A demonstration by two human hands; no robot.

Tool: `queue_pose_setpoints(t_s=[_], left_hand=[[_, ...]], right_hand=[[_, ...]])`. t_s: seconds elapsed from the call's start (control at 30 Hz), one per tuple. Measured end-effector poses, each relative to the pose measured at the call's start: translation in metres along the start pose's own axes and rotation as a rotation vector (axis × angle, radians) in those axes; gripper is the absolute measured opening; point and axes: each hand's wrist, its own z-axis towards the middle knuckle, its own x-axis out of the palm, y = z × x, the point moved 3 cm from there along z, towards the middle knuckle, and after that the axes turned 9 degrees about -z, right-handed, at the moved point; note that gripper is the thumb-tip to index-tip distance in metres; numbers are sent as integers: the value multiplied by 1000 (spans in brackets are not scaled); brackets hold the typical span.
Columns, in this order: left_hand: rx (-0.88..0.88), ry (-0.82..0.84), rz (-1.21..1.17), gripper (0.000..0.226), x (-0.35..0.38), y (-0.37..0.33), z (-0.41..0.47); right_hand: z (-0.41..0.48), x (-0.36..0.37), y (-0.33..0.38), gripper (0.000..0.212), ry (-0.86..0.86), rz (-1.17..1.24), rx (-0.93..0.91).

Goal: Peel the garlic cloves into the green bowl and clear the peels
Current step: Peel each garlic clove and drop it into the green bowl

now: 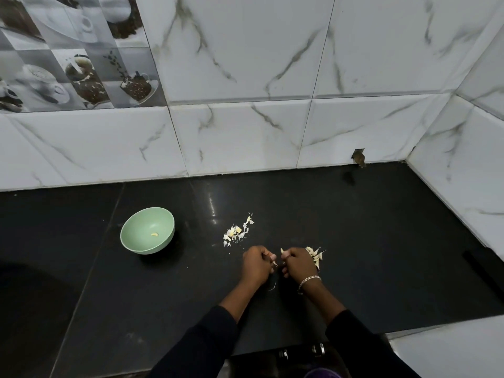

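Note:
A green bowl (147, 234) stands on the black counter at the left, with one peeled garlic clove (155, 234) inside. A loose heap of garlic peels (237, 231) lies in the middle of the counter. Just below it my left hand (256, 264) and my right hand (297, 262) are close together, fingers curled. My right hand pinches a garlic clove (282, 251) whose tip shows above the thumb. My left hand pinches a bit of pale peel (274, 263). A pile of unpeeled cloves (315, 255) lies right behind my right hand, partly hidden.
White marble-look tiled wall (245, 137) runs along the back and the right side of the counter (354, 227). A small notch in the tile (359, 156) sits at the back right. The counter's front edge (436, 327) is at the lower right.

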Motion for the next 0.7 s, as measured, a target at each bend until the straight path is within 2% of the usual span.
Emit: queue_pose_setpoints(t_s=[0.13, 0.27, 0.37, 0.57, 0.7], left_hand=[[-57, 18, -15, 30, 11, 3, 3], [-100, 97, -105, 22, 22, 0, 4], [-67, 149, -209, 28, 21, -3, 2], [16, 42, -452, 18, -5, -13, -3], [31, 31, -454, 13, -23, -14, -5]], right_hand=[[5, -10, -5, 26, -6, -16, -23], [10, -19, -8, 20, -99, -47, -109], [7, -23, -2, 15, -80, -12, -147], [2, -18, 4, 11, -1, 48, -222], [-5, -10, 16, 11, 73, 60, -257]])
